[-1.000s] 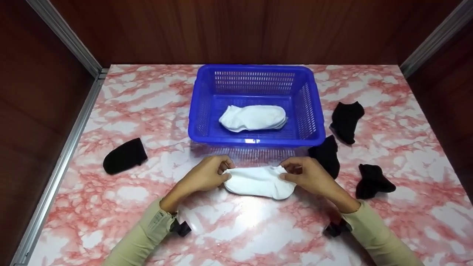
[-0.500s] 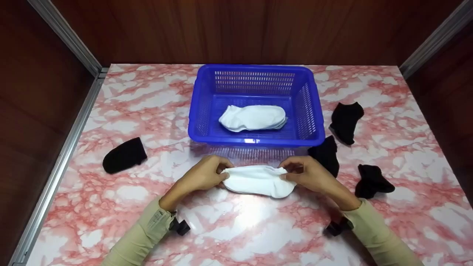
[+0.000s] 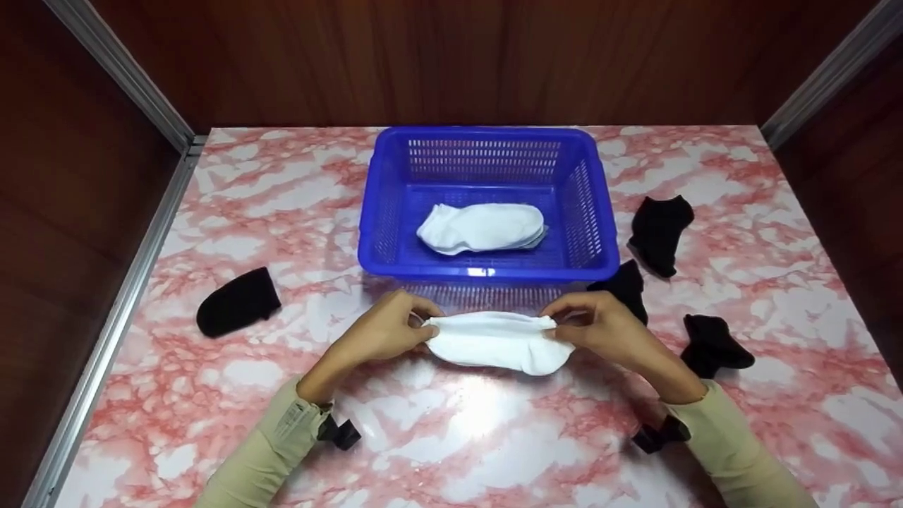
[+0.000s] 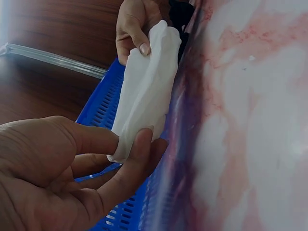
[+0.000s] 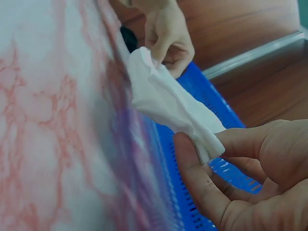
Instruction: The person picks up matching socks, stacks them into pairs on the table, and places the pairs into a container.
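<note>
A white sock [image 3: 494,343] hung above the tabletop [image 3: 296,183], near the blue basket [image 3: 451,272], pinched toward its two ends by the left hand [image 3: 386,329] and right hand [image 3: 612,330]. Stacked white socks [image 3: 487,227] lay inside, black socks [image 3: 661,234] to either side.

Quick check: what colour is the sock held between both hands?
White. The sock shows best in the head view.

Free rm above bskt [image 3: 368,204]; front rim [image 3: 437,272] blocks low path btwn held sock [image 3: 494,344] & stack [image 3: 487,227]
</note>
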A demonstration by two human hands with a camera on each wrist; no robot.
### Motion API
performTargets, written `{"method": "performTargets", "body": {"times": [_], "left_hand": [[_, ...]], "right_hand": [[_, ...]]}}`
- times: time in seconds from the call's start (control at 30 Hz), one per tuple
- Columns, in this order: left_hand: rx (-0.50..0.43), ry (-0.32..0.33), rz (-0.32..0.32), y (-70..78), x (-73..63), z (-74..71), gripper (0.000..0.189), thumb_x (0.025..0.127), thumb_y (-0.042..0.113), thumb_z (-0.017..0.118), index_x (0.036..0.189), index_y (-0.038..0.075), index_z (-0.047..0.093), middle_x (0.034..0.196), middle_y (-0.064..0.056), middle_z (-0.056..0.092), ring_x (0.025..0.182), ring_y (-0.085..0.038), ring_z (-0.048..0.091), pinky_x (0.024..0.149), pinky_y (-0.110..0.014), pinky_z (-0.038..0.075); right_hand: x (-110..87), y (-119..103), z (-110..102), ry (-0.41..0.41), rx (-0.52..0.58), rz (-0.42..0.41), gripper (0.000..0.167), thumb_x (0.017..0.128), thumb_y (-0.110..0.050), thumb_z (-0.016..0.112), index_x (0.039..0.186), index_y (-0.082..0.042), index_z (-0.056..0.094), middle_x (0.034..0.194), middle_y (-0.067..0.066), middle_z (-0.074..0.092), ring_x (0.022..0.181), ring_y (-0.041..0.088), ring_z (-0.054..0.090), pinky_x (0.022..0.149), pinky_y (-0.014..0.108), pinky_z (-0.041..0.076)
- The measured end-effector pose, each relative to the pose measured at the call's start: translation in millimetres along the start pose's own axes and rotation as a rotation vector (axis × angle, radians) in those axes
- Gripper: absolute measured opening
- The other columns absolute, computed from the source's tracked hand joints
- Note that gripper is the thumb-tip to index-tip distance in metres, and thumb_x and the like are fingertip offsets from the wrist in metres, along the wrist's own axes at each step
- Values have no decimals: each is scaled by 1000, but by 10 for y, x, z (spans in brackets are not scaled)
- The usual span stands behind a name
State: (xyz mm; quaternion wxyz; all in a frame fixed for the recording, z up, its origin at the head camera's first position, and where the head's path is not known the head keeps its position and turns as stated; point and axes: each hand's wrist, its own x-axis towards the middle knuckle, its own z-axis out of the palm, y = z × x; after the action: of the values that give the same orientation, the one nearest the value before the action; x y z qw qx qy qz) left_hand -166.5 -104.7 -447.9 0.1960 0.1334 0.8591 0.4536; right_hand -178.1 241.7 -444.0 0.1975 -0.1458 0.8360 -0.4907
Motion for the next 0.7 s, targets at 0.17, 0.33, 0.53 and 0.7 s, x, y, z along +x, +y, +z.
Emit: {"method": "performTargets", "body": {"times": [0.17, 0.33, 0.53, 0.7], "left_hand": [[-24, -12, 28, 134, -39, -85, 20, 94, 8, 71, 113, 6, 80, 93, -13, 79, 73, -32, 75, 55, -24, 54], [-11, -17, 100, 272, -85, -213, 21, 94, 9, 71, 113, 5, 80, 95, -13, 80, 76, -29, 75, 62, -26, 59], [30, -5, 173, 388, -71, -352, 25, 95, 12, 72, 117, 2, 79, 94, -12, 81, 78, -18, 76, 73, -26, 61], [6, -10, 180, 525, -11, -480, 25, 96, 11, 73, 118, 1, 78, 94, -14, 80, 76, -16, 75, 72, -26, 62]], "right_hand": [[-52, -140, -77, 6, -8, -37, 20, 87, -5, 80, 107, -8, 80, 104, 17, 76, 84, 14, 73, 72, 25, 61], [-90, -307, -173, 16, -31, -57, 21, 87, -4, 80, 108, -6, 81, 95, 16, 78, 76, 10, 71, 67, 23, 59], [-66, -507, -307, 34, -67, -103, 19, 87, -2, 80, 106, -1, 81, 95, 16, 79, 76, 2, 70, 69, 20, 60], [3, -638, -434, 61, -88, -130, 18, 86, 2, 79, 103, -3, 82, 96, 8, 81, 80, 4, 74, 71, 22, 63]]}}
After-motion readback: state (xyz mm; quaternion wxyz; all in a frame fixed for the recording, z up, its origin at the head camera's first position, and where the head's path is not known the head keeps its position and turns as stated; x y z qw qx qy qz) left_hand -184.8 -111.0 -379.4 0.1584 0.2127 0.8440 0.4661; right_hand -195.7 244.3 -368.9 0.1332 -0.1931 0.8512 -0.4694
